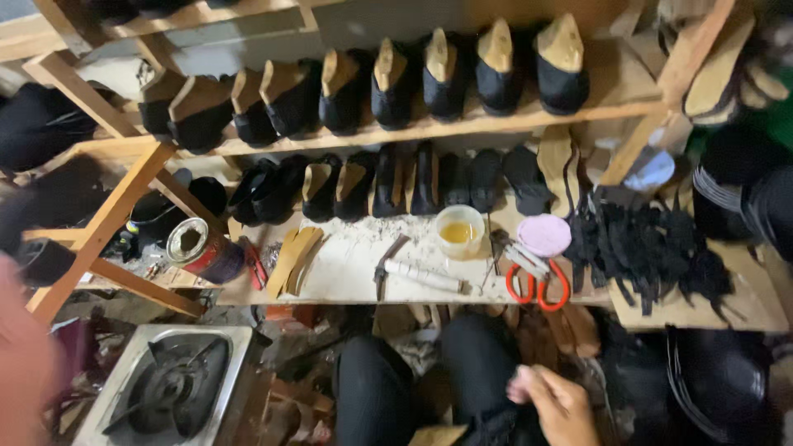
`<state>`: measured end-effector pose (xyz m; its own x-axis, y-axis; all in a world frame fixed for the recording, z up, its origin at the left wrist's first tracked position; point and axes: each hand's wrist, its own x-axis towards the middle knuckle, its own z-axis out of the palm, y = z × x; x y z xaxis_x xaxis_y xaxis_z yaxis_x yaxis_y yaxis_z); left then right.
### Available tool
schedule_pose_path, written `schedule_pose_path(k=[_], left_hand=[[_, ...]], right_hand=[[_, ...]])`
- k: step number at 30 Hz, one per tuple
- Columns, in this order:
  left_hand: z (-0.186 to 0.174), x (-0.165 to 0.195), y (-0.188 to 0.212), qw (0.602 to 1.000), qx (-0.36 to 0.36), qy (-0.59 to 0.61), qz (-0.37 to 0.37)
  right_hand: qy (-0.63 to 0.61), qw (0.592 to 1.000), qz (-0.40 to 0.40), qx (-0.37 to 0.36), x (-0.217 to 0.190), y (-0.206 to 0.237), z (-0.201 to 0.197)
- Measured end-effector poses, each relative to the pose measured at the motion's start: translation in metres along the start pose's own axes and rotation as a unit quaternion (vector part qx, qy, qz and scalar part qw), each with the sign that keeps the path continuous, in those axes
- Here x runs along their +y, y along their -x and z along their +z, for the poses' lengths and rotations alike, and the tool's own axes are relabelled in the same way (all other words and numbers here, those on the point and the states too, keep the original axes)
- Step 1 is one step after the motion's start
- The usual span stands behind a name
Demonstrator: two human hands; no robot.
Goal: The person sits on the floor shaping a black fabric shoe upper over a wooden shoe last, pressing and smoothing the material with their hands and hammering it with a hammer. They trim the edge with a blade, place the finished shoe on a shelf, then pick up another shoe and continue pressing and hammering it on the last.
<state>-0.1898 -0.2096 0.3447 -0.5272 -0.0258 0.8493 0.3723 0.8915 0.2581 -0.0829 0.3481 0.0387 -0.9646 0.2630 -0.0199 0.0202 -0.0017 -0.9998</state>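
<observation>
My right hand (562,405) pinches soft, limp black cloth (496,428) at its edge; left hand (21,363) blurred, grip unclear.

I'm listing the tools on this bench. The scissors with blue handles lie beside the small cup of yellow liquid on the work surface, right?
Not quite: in the head view the scissors have red-orange handles, not blue. They do lie on the work surface near the small cup of yellow liquid.

round metal tin with red-and-dark printed label (205,248): lying on its side, left end of the wooden workbench (355,272), open mouth up-left | signs: none | screens: none
</observation>
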Motion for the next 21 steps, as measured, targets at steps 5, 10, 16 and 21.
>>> schedule_pose_path(k=[5,10,16,21], left_hand=[[0.06,0.169,0.143,0.918,-0.06,0.389,0.049],[0.145,0.258,0.29,0.784,-0.188,0.584,-0.097],[0.184,0.257,0.315,0.801,-0.528,0.281,0.018],[0.196,0.258,0.302,0.724,-0.648,0.232,-0.049]], right_hand=[[-0.294,0.908,0.015,-0.298,-0.058,0.026,0.059],[-0.551,0.827,-0.019,-0.114,-0.069,0.031,0.028],[-0.432,0.9,-0.043,-0.043,-0.046,0.013,-0.054],[-0.33,0.944,0.006,-0.02,-0.069,0.021,-0.049]])
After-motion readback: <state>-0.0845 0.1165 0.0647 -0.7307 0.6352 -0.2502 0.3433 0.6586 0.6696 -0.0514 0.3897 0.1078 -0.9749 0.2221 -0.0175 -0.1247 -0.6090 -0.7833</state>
